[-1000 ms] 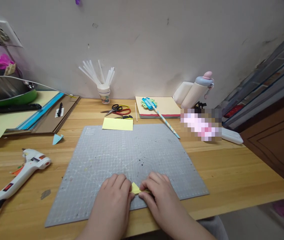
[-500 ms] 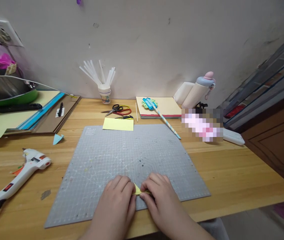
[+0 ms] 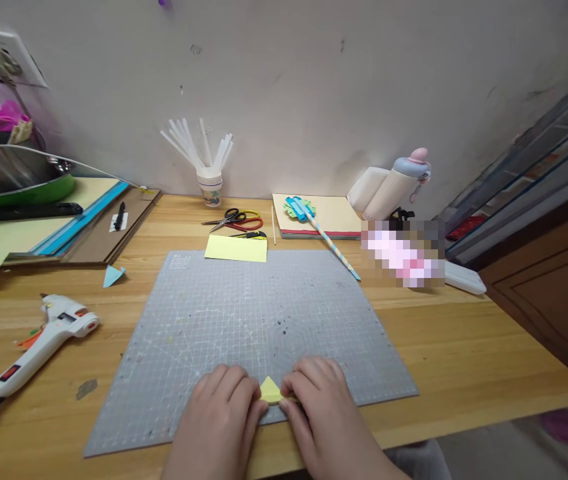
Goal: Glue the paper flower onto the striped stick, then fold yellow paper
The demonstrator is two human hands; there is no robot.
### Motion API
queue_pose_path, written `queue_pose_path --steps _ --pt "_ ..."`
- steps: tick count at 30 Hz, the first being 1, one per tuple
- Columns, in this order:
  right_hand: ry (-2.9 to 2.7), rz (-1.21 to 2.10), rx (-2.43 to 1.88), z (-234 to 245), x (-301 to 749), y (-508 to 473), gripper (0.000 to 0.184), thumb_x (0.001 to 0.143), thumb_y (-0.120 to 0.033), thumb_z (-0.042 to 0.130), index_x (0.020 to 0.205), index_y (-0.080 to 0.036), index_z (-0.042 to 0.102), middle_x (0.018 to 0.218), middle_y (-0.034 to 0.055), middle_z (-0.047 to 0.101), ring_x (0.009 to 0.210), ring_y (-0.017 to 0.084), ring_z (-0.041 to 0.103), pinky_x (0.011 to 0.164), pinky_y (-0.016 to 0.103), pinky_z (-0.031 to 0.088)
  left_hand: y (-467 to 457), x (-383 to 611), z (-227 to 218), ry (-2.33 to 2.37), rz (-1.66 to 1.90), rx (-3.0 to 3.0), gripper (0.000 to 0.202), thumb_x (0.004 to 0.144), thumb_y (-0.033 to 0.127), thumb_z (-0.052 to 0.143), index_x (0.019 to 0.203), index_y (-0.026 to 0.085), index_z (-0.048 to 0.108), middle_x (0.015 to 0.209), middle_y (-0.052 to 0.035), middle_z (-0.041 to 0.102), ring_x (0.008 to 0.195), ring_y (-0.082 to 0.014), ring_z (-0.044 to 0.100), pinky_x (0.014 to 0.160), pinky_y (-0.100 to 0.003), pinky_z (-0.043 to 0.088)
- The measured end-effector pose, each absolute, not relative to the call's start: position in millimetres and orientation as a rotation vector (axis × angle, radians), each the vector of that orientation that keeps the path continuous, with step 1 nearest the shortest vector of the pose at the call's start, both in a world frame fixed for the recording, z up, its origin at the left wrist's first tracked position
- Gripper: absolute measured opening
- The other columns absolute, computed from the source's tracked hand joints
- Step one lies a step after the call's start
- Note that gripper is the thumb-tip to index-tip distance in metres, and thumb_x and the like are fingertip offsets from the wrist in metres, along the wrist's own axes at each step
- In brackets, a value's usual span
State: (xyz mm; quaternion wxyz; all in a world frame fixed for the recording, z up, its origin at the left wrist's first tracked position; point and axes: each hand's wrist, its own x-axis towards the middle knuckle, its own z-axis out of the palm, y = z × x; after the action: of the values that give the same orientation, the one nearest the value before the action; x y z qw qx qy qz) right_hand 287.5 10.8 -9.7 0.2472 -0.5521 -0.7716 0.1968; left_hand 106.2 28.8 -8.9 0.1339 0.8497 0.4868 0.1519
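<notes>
A small piece of folded yellow paper (image 3: pixel 271 390) shows between my hands, near the front edge of the grey cutting mat (image 3: pixel 224 320). It has a pointed top and a folded lower edge; its two sides are hidden under my fingers. My left hand (image 3: pixel 224 407) pinches its left side between thumb and fingers. On the right side, my right hand (image 3: pixel 319 403) pinches it the same way. A flat yellow paper strip (image 3: pixel 237 249) lies across the mat's far edge, partly over a utility knife (image 3: pixel 251 235).
A white glue gun (image 3: pixel 39 347) and a blue paper scrap (image 3: pixel 113 275) lie left. Behind the mat are scissors (image 3: pixel 234 219), a paper cup (image 3: pixel 210 190) of white sticks and a paper flower on a striped stem (image 3: pixel 334 245). A bottle (image 3: pixel 394 190) leans at the back right.
My left hand has shifted a little left, so more of the folded yellow paper shows between my hands. Both hands sit slightly lower in view; the camera has moved slightly.
</notes>
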Motion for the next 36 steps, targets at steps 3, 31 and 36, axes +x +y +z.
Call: queue_pose_path --steps 3,31,36 --pt "-2.131 0.489 -1.531 -11 284 12 0.009 0.081 -0.011 0.054 0.081 -0.020 0.054 0.083 0.0026 0.054 0.080 0.021 0.045 0.073 0.036 0.031 32 108 -6 1.425 0.356 2.442 0.015 0.087 0.018 0.047 0.078 0.020 0.059 0.078 -0.0032 0.059 0.074 -0.0219 0.054 0.066 -0.036 0.040" --pt "-2.139 0.663 -1.635 13 290 40 0.016 0.073 -0.011 0.067 0.062 -0.022 0.063 0.065 -0.0053 0.062 0.068 0.012 0.057 0.066 0.027 0.035 52 110 12 1.403 0.222 2.548 0.015 0.081 0.022 0.060 0.067 0.023 0.063 0.070 0.0026 0.063 0.071 -0.0191 0.056 0.068 -0.034 0.033" --pt "-2.173 0.599 -1.620 11 289 43 0.017 0.074 -0.010 0.063 0.061 -0.022 0.061 0.064 -0.0046 0.061 0.069 0.013 0.055 0.065 0.028 0.033 40 109 1 1.253 0.525 2.666 0.018 0.086 0.013 0.049 0.079 0.024 0.062 0.077 0.0023 0.061 0.075 -0.0157 0.054 0.075 -0.032 0.034"
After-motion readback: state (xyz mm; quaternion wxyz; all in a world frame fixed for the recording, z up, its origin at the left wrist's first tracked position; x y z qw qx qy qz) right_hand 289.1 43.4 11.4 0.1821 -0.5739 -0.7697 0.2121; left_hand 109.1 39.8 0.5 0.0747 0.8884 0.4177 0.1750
